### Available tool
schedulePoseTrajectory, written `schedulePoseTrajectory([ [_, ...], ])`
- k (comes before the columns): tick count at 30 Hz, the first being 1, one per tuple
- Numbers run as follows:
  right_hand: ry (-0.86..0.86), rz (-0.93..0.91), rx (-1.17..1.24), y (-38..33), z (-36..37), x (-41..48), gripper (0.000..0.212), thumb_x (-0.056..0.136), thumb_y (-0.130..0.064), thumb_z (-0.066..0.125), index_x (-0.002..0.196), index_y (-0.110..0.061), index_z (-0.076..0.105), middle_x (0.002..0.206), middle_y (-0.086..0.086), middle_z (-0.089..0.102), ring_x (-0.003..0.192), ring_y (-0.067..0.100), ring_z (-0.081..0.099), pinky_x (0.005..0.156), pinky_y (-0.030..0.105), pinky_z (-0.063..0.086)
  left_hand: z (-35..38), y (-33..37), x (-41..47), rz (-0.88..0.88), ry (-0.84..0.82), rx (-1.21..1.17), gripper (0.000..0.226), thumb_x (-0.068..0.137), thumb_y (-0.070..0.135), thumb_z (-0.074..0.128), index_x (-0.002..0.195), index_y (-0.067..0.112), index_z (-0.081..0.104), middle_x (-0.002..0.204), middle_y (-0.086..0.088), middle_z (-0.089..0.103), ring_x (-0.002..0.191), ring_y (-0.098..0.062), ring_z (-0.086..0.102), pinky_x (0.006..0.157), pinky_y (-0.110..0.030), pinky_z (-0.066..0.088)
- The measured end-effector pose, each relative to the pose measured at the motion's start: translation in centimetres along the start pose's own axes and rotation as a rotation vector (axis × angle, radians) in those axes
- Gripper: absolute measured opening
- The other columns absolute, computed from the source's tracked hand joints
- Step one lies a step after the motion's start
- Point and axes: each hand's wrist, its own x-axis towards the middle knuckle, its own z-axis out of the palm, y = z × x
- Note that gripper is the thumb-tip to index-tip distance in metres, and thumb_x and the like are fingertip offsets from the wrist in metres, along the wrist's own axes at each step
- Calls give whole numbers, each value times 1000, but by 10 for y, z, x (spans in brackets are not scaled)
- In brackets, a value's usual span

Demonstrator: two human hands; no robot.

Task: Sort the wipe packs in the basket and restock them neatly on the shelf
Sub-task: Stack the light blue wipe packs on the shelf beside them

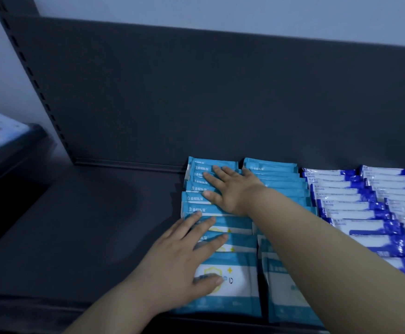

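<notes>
Left hand (179,259) lies flat with straight fingers on the near end of the leftmost row of teal wipe packs (240,244), pressing rather than gripping. Farther back on the same row, the right hand (228,189) rests palm down with fingers spread, its forearm crossing the second teal row (281,179). To the right, rows of blue-and-white wipe packs (351,208) fill the shelf (88,225) to the frame's edge. The basket is out of view. The packs look like light, soft film pouches, glossy and likely slippery. They overlap like shingles, so a push probably shifts a whole row. Flat palms suit squaring them; lifting one is best done by pinching its long edges.
</notes>
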Motion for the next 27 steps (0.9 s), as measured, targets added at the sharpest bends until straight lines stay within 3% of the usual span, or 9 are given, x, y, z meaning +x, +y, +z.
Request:
schedulePoseTrajectory([
  [5,69,3,25,-1,-2,-9,63,97,-57,14,149,-33,-9,159,-1,-12,146,17,-7,117,50,0,-6,-5,1,-27,40,-74,67,90,71,21,143,32,36,152,0,32,141,-20,23,114,-39,27],
  [7,116,-16,116,-1,-2,-17,60,99,-49,21,151,-30,-2,160,-5,-3,147,15,1,118,45,4,-16,-11,8,-228,53,-235,74,88,72,14,149,31,21,156,8,16,143,-11,10,115,-28,18],
  [8,132,-25,163,-1,-2,-20,57,100,-45,23,151,-29,4,159,-7,4,146,14,8,118,43,7,-17,-16,13,-354,64,-343,72,89,67,20,150,26,21,154,9,17,142,-9,12,112,-21,15],
  [11,158,-25,242,-2,-2,-24,49,102,-30,26,150,-26,16,157,-6,20,142,18,24,116,40,17,-12,-36,37,-671,160,-599,46,100,34,40,139,10,44,140,-6,46,128,-18,41,101,-18,28],
  [13,170,22,283,0,-3,-21,49,101,-17,29,149,-24,20,154,-2,28,138,21,32,113,39,23,-10,-46,51,-754,184,-682,32,101,27,39,117,12,62,114,-6,63,106,-19,56,80,-20,42],
  [15,155,57,319,0,-4,-18,54,99,-9,31,149,-27,21,153,-3,29,137,21,33,113,38,26,-10,-49,59,-772,150,-722,32,101,24,38,98,11,67,92,-1,67,86,-17,60,62,-17,42],
  [20,132,-19,277,-4,2,-10,57,98,-9,30,150,-28,18,157,-7,18,143,14,21,116,41,20,-11,-45,65,-677,136,-675,38,100,22,38,86,1,67,84,-11,70,80,-25,64,63,-28,45],
  [25,162,-43,332,-1,2,-19,51,102,-15,26,151,-23,14,159,-6,11,145,10,13,117,32,15,-13,-48,62,-676,149,-740,37,101,22,37,88,7,68,92,-8,70,87,-23,64,65,-24,45],
  [27,191,-23,337,0,1,-22,49,103,-20,24,151,-19,14,159,-3,11,145,12,12,117,29,15,-10,-58,69,-761,164,-778,34,102,22,36,110,9,66,115,-5,65,109,-23,59,84,-22,43],
])
